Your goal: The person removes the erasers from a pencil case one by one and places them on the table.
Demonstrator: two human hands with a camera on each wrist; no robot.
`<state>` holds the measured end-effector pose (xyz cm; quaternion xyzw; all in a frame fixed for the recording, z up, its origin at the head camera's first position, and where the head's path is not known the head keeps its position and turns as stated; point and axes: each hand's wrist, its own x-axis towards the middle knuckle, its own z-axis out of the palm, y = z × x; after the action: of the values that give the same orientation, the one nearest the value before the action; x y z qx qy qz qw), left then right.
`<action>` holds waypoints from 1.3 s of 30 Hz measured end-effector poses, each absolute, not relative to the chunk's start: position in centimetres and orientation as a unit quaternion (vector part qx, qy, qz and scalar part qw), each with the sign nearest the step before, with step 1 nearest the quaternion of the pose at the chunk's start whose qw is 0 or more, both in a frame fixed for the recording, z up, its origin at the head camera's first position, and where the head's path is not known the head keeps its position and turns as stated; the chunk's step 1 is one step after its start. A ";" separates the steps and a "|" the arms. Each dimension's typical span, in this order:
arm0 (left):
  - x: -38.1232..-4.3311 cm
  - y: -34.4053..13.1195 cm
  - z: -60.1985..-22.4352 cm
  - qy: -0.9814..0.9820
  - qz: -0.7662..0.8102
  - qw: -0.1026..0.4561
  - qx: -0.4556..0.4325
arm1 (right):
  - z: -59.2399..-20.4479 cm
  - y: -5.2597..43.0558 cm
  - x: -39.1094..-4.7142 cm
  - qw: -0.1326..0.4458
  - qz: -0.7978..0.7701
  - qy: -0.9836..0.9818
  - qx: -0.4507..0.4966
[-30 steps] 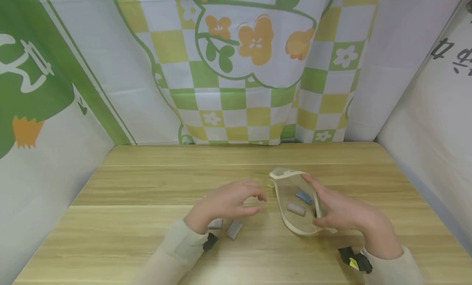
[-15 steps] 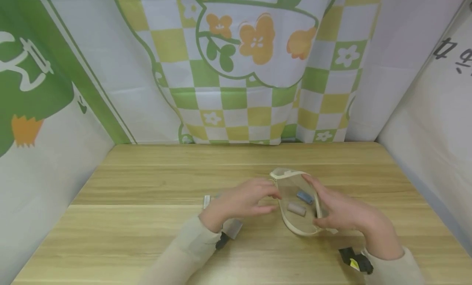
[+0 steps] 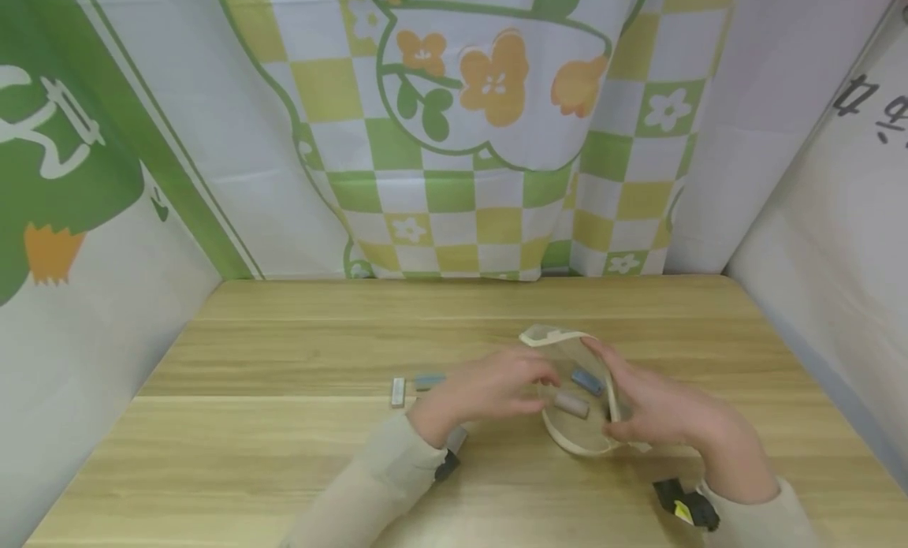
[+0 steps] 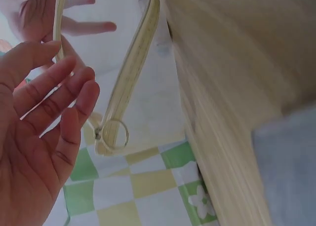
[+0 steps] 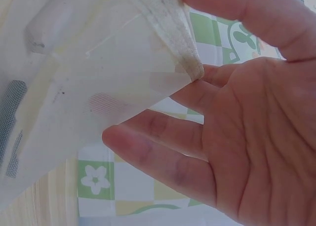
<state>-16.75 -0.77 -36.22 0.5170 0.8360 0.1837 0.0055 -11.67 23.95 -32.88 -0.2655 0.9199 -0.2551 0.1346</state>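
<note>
A translucent pouch with a cream zipper (image 3: 583, 451) stands with its mouth wide on the wooden table. Inside it lie a blue block (image 3: 586, 381) and a pale grey rounded block (image 3: 570, 404). My right hand (image 3: 660, 402) holds the pouch's right side, thumb near the front and fingers toward the back. My left hand (image 3: 496, 386) reaches over the pouch's left rim, fingers loosely bent with nothing between them. In the left wrist view, the left thumb overlaps the zipper edge, and a ring pull (image 4: 116, 134) hangs beside the fingers.
Left of the pouch on the table (image 3: 269, 453) lie a whitish block (image 3: 398, 393), a blue-green block (image 3: 429, 382) and a grey block (image 3: 457, 438), the latter two partly behind the left arm. A checkered cloth (image 3: 454, 217) hangs at the table's back edge.
My left hand has moved right, from beside the pouch to over its left rim, uncovering the whitish and blue-green blocks. The right hand and pouch have stayed nearly still.
</note>
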 end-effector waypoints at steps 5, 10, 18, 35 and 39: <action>-16.7 0.1 -36.5 0.845 0.172 0.021 0.506 | -33.0 24.0 -11.6 0.123 -0.248 0.922 -0.271; -17.0 0.9 -36.6 0.837 0.178 0.036 0.516 | -33.0 24.1 -11.8 0.135 -0.254 0.920 -0.266; -17.5 2.0 -36.6 0.831 0.174 0.054 0.525 | -32.9 24.1 -11.7 0.142 -0.258 0.920 -0.260; -17.9 3.7 -37.4 0.826 0.096 0.060 0.552 | -32.9 24.1 -11.7 0.145 -0.260 0.918 -0.262; -17.9 4.1 -37.4 0.826 0.088 0.080 0.551 | -32.9 24.1 -11.7 0.147 -0.258 0.919 -0.261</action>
<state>-17.92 4.12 -37.42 0.5512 0.8258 0.0878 0.0803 -11.73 24.10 -32.90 -0.2608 0.9187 -0.2577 0.1471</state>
